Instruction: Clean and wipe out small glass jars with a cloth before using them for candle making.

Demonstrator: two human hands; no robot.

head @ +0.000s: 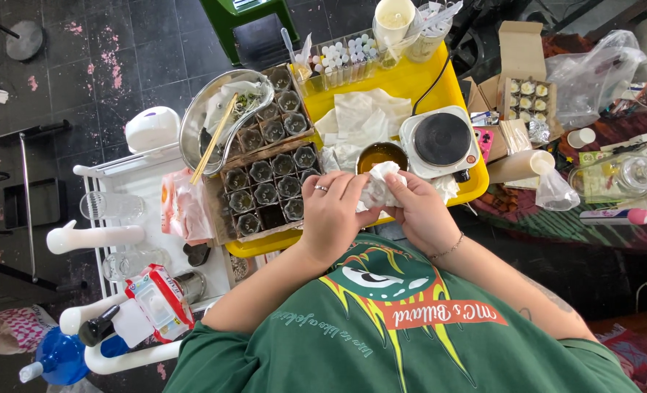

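Note:
My left hand and my right hand meet over the near edge of a yellow tray. Both are closed around a crumpled white tissue, pressed between the fingers. A ring sits on my left hand and a thin bracelet on my right wrist. Just beyond the tissue stands a small metal bowl of amber liquid. A small white electric hotplate with a black top stands to its right. Left of my hands lies a cardboard box of several small glass jars.
A metal dish with chopsticks rests at the tray's far left. White paper sheets, a clear box of small vials and cups lie farther back. A white rack with glasses and a wipes packet stands left; boxes and bags clutter the right.

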